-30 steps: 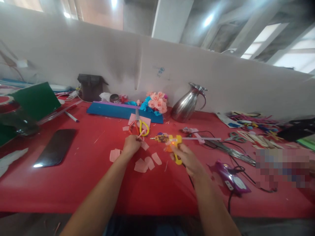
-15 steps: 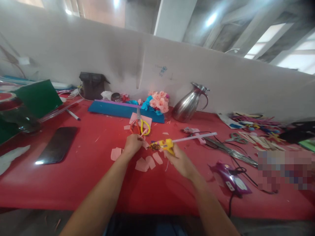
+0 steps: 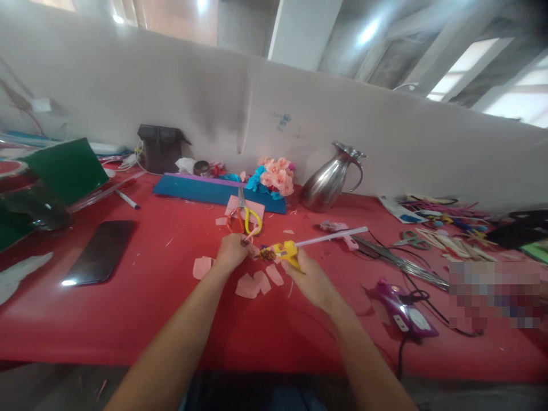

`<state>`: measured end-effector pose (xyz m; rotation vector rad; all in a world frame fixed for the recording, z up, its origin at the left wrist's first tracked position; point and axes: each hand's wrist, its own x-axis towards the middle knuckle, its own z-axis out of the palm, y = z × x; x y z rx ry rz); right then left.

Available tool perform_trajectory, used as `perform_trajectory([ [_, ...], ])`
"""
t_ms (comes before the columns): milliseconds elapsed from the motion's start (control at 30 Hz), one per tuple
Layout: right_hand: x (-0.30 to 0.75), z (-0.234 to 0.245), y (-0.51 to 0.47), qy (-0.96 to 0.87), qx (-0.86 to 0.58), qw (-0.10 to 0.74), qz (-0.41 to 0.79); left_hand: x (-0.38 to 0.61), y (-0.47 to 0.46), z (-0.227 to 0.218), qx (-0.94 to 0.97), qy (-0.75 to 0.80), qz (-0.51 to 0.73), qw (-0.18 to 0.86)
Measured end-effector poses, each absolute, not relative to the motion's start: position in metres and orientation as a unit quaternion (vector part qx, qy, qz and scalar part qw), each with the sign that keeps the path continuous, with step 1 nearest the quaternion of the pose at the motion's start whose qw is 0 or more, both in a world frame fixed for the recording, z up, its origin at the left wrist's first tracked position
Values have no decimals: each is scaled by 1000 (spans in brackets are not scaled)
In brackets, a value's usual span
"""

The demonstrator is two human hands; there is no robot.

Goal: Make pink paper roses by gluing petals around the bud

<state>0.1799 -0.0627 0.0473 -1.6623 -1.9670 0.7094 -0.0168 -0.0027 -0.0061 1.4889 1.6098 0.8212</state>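
My right hand (image 3: 315, 279) is wrapped round the handle of a yellow glue gun (image 3: 286, 250), a long clear glue stick (image 3: 329, 236) jutting from its back. Brown residue coats the nozzle, which points left at my left hand (image 3: 231, 251). Pinched in that left hand is a small pink paper piece (image 3: 252, 235), partly hidden by the fingers. Cut pink paper pieces (image 3: 248, 286) lie on the red table just below the hands. Scissors (image 3: 245, 217) with red and yellow handles rest beyond the left hand, on a pink paper stack (image 3: 233, 204).
Pink paper flowers (image 3: 278, 177) and a blue sheet (image 3: 201, 193) are at the back, beside a steel jug (image 3: 327, 181). A phone (image 3: 100, 251) lies left. On the right are a wire bundle (image 3: 402, 264), a purple corded device (image 3: 402, 311) and small green scissors (image 3: 413, 241).
The glue gun has shifted slightly left, bringing its nozzle nearer the pink paper piece in my left hand. My left hand has barely moved.
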Motion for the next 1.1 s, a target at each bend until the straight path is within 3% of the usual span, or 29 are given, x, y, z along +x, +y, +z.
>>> perform_trajectory([
  [1100, 183, 51, -56, -710, -638, 203, 219, -18, -1, -8, 584, 628, 315, 406],
])
